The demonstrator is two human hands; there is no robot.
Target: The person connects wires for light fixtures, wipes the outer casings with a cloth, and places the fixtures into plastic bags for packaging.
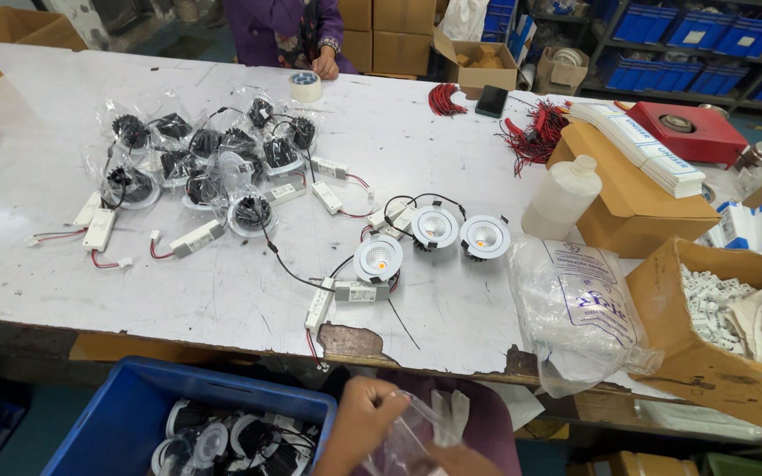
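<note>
Low at the near edge of the table (222, 291), the left hand (363, 423) pinches the mouth of a clear plastic bag (412, 432), its grip clamped on the film, while the right hand (460, 460) supports the bag from beneath; whether those fingers are closed I cannot tell. Held this way, the bag's mouth appears spread open. Three bare white downlights (434, 236) lie face up within reach, apart from the bagged lights (205, 163) heaped farther back. A blue crate (125, 414) holding more lights sits just left of the hands.
</note>
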